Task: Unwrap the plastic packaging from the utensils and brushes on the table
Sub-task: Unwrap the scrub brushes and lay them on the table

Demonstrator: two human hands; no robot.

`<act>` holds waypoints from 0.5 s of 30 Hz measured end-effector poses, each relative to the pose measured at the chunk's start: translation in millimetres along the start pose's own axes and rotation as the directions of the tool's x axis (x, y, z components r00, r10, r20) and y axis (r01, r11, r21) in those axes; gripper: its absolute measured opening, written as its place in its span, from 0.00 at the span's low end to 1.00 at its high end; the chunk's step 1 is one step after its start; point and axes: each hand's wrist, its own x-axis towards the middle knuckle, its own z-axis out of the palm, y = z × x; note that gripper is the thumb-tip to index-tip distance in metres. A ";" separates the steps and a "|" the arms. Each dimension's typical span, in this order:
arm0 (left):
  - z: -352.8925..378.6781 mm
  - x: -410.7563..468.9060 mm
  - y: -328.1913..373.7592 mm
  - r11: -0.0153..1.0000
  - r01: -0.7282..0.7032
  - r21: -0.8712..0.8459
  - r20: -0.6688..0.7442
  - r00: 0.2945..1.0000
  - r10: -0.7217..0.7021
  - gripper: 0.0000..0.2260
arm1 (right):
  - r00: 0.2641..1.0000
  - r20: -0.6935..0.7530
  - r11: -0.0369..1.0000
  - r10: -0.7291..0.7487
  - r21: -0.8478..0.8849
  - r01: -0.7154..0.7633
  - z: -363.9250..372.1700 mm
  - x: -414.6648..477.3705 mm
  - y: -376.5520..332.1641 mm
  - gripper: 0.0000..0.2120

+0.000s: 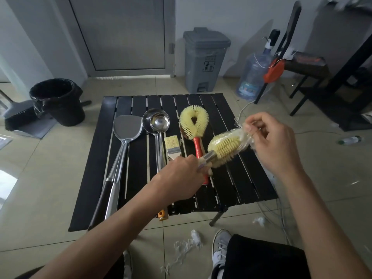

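**Wrapped brush (223, 149) over the table's (96, 158) right side**

It is held over bare slats between the red-handled brush (194, 121) and the right edge, handle lower left, bristles upper right. Left hand (181, 174) grips the handle; right hand (273, 141) pinches the plastic wrap (244, 135).

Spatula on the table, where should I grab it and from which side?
Take the spatula by its dark handle, the grip, coming from above at the near left. The wide blade lies flat at the far end, and the handle angles back toward you.
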 end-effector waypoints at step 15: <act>0.5 -4.2 2.4 0.975 0.034 0.219 -0.088 0.996 -0.014 0.10 | 0.935 0.348 0.986 -0.072 -0.119 0.120 -7.9 -11.9 -7.7 0.05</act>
